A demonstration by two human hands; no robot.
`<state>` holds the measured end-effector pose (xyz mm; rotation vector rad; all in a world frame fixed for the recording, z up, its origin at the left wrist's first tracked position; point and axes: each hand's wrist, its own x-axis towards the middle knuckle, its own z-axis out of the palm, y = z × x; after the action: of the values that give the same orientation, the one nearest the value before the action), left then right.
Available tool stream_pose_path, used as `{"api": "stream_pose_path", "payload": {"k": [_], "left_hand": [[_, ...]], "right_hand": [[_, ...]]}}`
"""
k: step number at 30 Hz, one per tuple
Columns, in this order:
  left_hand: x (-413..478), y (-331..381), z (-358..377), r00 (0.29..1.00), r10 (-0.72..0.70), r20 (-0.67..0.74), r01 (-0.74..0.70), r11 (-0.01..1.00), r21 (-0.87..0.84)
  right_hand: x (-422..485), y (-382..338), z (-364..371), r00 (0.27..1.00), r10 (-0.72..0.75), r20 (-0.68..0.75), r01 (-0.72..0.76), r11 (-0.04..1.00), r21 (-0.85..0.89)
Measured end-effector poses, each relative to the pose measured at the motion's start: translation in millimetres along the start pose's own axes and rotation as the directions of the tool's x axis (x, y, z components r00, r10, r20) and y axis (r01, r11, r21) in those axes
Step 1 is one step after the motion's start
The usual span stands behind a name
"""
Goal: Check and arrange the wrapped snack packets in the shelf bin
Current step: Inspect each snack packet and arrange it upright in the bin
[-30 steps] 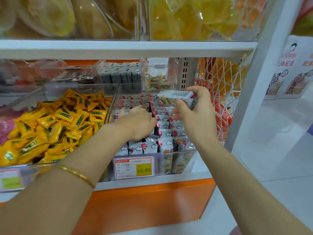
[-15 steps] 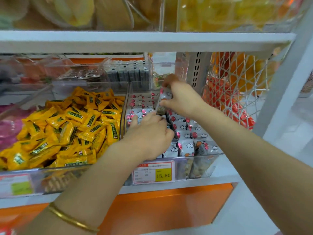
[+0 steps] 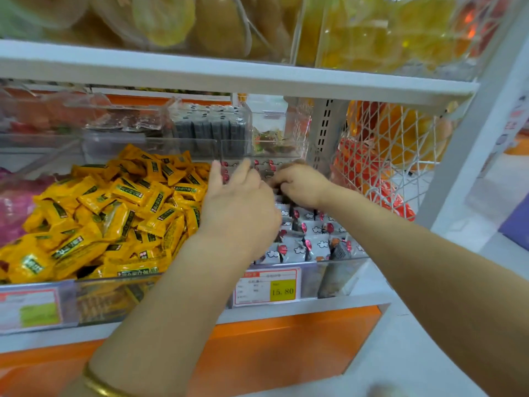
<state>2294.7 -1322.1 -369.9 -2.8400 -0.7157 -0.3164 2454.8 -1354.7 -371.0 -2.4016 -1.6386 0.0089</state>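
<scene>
The small, shiny grey-and-white snack packets [image 3: 312, 239] with red dots and little clouds stand in rows inside the clear plastic shelf bin [image 3: 343, 262] on the lower shelf. They look very light and soft, with crinkly, slippery wrappers (a hard squeeze might crush what is inside). It seems best to pinch one by its flat sealed top edge, or to nudge a whole row with flat fingers. The left hand [image 3: 240, 207] lies over the middle rows with its fingers straight and a bit spread, reaching to the packets at the back. The right hand [image 3: 300, 184] is just beside it at the back of the bin. Its fingers are curled down and seem to pinch the packet tops there, though that spot is blurry. A red and yellow price tag [image 3: 267, 286] sits on the bin's front. To the left is a heap of bright yellow wrapped sweets [image 3: 114, 210], and to the right hangs a white net of orange bags [image 3: 380, 156].
</scene>
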Motion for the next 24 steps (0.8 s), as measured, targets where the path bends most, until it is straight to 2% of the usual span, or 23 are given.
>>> {"api": "stream_pose_path", "payload": {"k": [2, 7, 13, 16, 20, 22, 24], "left_hand": [[-1, -6, 4, 0.999, -0.045, -0.026, 0.045, 0.999, 0.005], [-2, -5, 15, 0.992, -0.046, -0.114, 0.049, 0.998, 0.025], [-4, -6, 14, 0.988, -0.042, -0.146, 0.045, 0.999, 0.021], [-4, -6, 15, 0.987, -0.044, -0.155, 0.047, 0.999, 0.019], [-4, -7, 17, 0.984, -0.063, -0.169, 0.064, 0.998, 0.000], [-5, -6, 17, 0.982, -0.067, -0.174, 0.065, 0.998, -0.015], [-5, -6, 17, 0.979, -0.071, -0.190, 0.065, 0.997, -0.035]], "right_hand": [[1, 0, 0, 1.000, -0.007, -0.018, 0.007, 1.000, -0.005], [4, 2, -3, 0.995, -0.027, -0.096, 0.037, 0.995, 0.095], [19, 7, -3, 0.973, 0.045, -0.225, -0.006, 0.985, 0.175], [31, 8, -4, 0.969, 0.033, -0.245, -0.027, 0.999, 0.029], [42, 6, -3, 0.986, 0.019, -0.163, -0.064, 0.960, -0.273], [43, 4, -1, 0.987, 0.010, -0.161, -0.063, 0.943, -0.326], [45, 3, 0, 0.987, 0.024, -0.162, -0.071, 0.953, -0.294]]}}
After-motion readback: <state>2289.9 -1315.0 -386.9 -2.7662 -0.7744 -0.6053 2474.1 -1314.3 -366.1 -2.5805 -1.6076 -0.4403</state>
